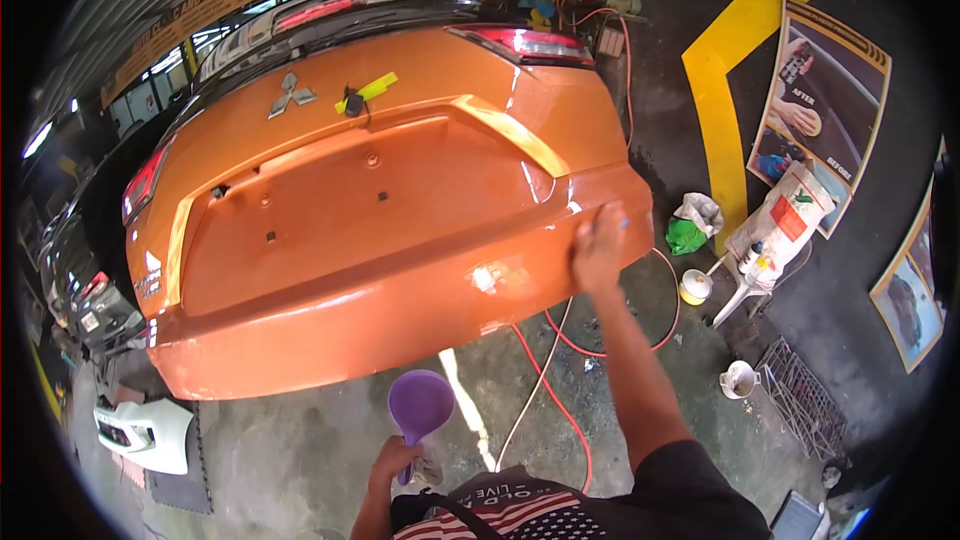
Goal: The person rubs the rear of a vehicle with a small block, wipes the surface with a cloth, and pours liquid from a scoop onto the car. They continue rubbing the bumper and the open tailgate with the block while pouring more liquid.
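Observation:
My left hand [396, 455] is closed round the handle of a purple plastic dipper [420, 402], held low in front of my shirt with its round bowl facing up. Just beside that hand is a crumpled greyish bit [428, 470]. My right hand [598, 248] reaches out to the right end of an orange car tailgate [400, 280], overlapping its lower panel. Motion smears its fingers, and a small blue spot shows at their edge; I cannot tell what they hold. A black connector with yellow tape [372, 92] sits on the tailgate near the three-diamond badge [291, 96].
Red hose [560, 400] and a pale cord run over the wet floor. On the right stand a white stool [745, 285] with bottles, a yellow-white pot [695, 287], a white bucket [740, 380] and a wire rack [800, 400]. A white bumper [150, 440] lies at left.

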Demonstrator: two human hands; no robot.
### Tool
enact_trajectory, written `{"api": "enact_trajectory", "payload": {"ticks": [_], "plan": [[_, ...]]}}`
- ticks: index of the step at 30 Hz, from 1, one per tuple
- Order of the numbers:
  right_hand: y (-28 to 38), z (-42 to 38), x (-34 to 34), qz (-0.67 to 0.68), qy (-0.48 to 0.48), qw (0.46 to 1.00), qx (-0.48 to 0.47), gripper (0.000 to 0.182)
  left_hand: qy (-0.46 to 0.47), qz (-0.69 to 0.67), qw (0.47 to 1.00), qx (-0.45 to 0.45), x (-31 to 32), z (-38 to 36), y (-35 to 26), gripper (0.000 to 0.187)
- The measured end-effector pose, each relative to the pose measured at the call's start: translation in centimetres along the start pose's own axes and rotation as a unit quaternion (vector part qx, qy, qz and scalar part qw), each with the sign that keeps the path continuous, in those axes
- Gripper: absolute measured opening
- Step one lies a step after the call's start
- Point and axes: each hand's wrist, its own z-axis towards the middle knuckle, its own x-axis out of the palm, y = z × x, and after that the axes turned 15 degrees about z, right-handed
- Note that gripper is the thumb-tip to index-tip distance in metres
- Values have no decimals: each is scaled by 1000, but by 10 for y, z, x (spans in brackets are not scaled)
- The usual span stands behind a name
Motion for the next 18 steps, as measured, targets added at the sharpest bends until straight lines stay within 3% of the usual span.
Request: {"api": "enact_trajectory", "payload": {"ticks": [1, 4, 5, 7, 8, 10, 11, 13, 15, 18], "plan": [[-6, 19, -3, 1, -19, 998, 62, 65, -7, -12, 1000, 8, 2, 1, 3, 28], [11, 8, 13, -13, -51, 996, 79, 64, -18, -13, 1000, -5, 11, -1, 8, 27], [38, -18, 22, -2, -79, 996, -34, 66, -20, -16, 1000, -5, 11, -3, 0, 27], [120, -55, 17, -160, 109, 981, 27, 70, -17, -59, 998, -28, 13, -13, -17, 24], [109, -73, 13, -163, 111, 980, 33, 70, -11, -56, 998, -30, 18, -13, -20, 24], [91, -100, 8, 78, 148, 981, -101, 77, -11, -132, 991, -22, 23, -15, -20, 22], [83, -85, -3, -12, 144, 987, -65, 73, -8, -126, 992, -21, 25, -14, -20, 22], [6, -60, -1, 38, 3, 999, -32, 72, -23, -108, 993, -46, 30, -12, -18, 21], [-40, -29, -9, 56, -48, 995, 71, 69, -27, -89, 995, -40, 30, -19, -23, 21], [-13, -34, -4, 74, -67, 991, 87, 63, -31, -80, 996, -29, 35, -27, -34, 22]]}}
